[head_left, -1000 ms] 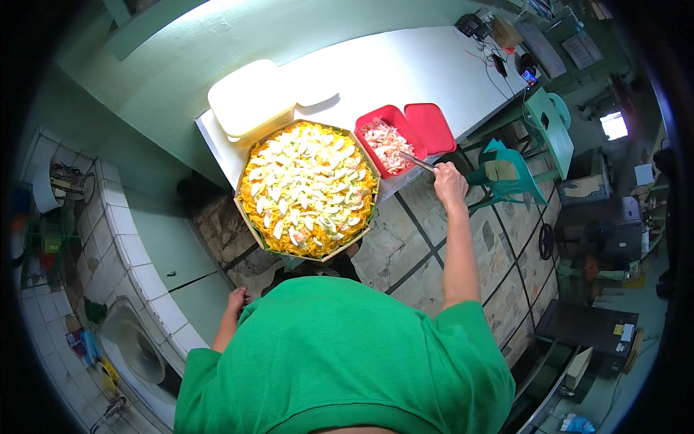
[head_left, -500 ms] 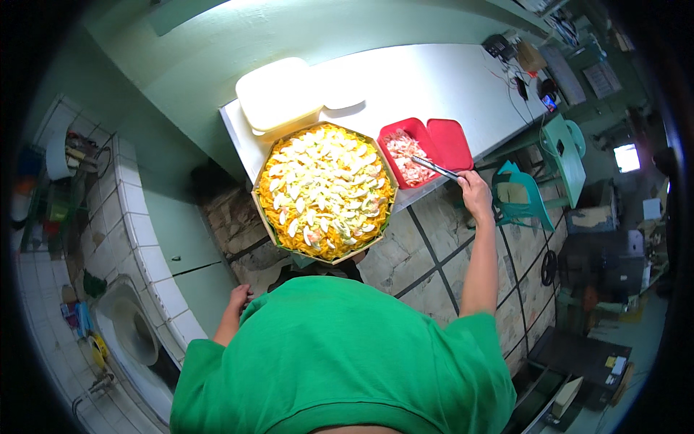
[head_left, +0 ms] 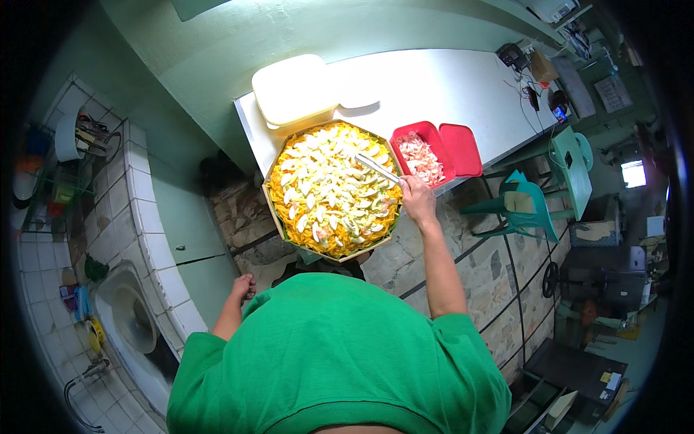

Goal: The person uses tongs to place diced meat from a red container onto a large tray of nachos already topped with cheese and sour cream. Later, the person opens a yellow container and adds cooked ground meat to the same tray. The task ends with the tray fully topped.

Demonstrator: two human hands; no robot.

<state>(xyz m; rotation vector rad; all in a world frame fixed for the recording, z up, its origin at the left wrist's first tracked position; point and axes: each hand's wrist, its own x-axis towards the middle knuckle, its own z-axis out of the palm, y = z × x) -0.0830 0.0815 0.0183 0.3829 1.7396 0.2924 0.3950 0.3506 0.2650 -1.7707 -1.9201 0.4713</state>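
We see our left hand low beside the body, fingers loosely curled in. Farther forward, our right arm stretches out, slanting left; the right hand grips the tongs, pointing far-left over the yellow food in the tray. Right of it sits the red box on the table.
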